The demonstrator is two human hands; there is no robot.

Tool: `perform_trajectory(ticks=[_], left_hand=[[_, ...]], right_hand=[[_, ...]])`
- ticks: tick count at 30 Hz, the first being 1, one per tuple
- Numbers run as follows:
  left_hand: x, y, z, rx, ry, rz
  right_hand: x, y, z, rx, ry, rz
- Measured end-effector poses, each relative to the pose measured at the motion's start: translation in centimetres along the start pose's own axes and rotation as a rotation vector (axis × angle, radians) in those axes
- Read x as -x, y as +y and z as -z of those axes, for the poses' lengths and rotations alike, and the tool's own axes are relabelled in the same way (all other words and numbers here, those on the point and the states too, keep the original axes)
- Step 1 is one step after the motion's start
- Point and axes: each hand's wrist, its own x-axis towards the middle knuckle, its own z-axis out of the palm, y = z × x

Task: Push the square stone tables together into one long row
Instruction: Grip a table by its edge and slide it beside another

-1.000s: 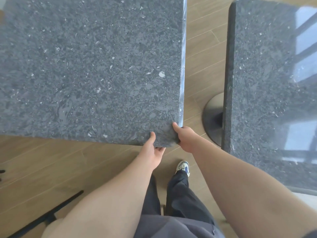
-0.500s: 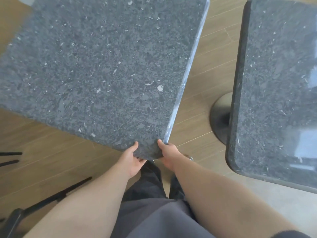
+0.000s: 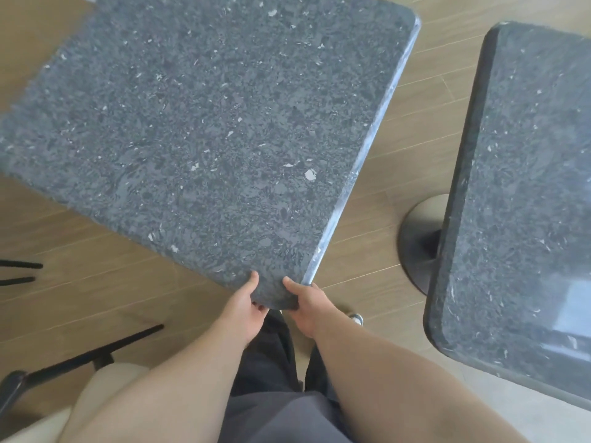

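Down at the near corner of the left stone table, I see both hands clamped on the slab: the left hand has its thumb on top and its fingers curled under the edge, and the right hand does the same just beside it, so each grip is closed on the stone. That table sits skewed on the wooden floor, its right edge running at a slant toward the second stone table, which stands to the right, well apart, with bare floor showing between them.

I judge these tables heavy and perfectly stiff: a thick speckled dark slab on what looks like a single pedestal, going by the round metal base under the right one. Holding one corner gives good leverage to swivel the slab, but less control for a straight shove; I would expect a hold along the middle of an edge to push it more squarely. The polished face looks slick, so curling the fingers under the rim is the safer hold. Stone edges chip, so the last closing of the gap should be gentle, with fingers kept out from between the two edges.

Black chair legs lie at lower left. I can read no brand, label or writing anywhere.
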Motion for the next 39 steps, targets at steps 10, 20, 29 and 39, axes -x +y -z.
perform_trajectory(ticks=[10, 20, 29, 39], left_hand=[[1.4, -1.6, -2.8, -0.1, 0.135, -0.136], [1.8, -9.0, -12.2, -0.036, 0.133, -0.112], [0.5, -11.1, -14.4, 0.051, 0.06, -0.045], [-0.9, -10.3, -12.6, 0.086, -0.029, 0.029]], right_hand=[[-0.8, -1.0, 1.5, 0.139, -0.146, -0.01], [1.9, -10.1, 9.8, 0.193, -0.154, 0.029], [2.0, -13.7, 12.3, 0.203, -0.079, 0.014], [3.2, -12.9, 10.8, 0.046, 0.023, 0.041]])
